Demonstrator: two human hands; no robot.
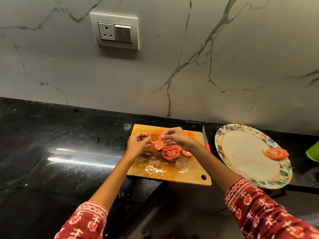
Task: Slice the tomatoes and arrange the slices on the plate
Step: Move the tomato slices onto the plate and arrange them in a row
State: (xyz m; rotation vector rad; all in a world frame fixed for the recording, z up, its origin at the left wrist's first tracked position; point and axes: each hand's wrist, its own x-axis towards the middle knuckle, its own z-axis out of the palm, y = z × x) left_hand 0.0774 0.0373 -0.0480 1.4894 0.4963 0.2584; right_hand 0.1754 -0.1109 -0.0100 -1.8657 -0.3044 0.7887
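Note:
A wooden cutting board point(189, 176) lies on the black counter, wet with tomato juice. Several tomato slices point(170, 152) are piled on its middle, and one more slice point(190, 134) lies at the far right edge. My left hand point(138, 144) and my right hand point(177, 138) both pinch one thin tomato slice point(155, 137), held up between them above the pile. To the right, a round plate with a patterned rim point(246, 152) carries a single tomato slice point(275, 153) near its right side.
A knife with a red handle point(206, 139) lies between the board and the plate, blade pointing at the wall. A green object point(313, 152) shows at the right edge. The counter drops away in front of the board. A socket and switch point(114, 32) sit on the marble wall.

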